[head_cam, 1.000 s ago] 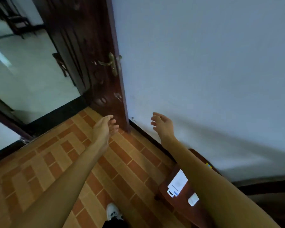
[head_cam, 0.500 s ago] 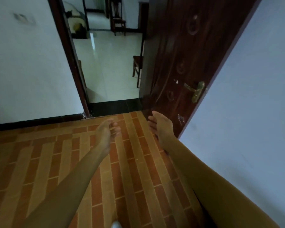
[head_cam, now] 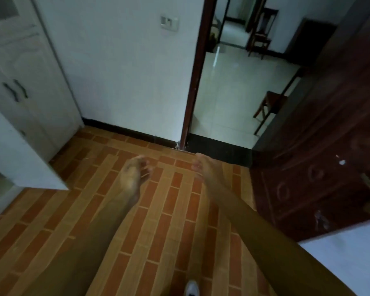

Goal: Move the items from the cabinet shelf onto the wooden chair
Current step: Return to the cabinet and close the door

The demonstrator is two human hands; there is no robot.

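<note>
Head view, looking down. Both arms stretched forward over the brick-pattern floor [head_cam: 171, 221]. Left hand [head_cam: 135, 174] empty, fingers loosely curled, blurred. Right hand [head_cam: 203, 167] empty, fingers relaxed and partly spread. Hands well apart from each other, neither touching anything. White cabinet [head_cam: 28, 82] at far left, its two upper doors shut, dark handles side by side; shelf and items not visible. Open dark wooden door [head_cam: 320, 167] at right. Through the doorway, a wooden chair [head_cam: 271, 105] on pale tiles. White shoe [head_cam: 192, 289] at bottom edge.
</note>
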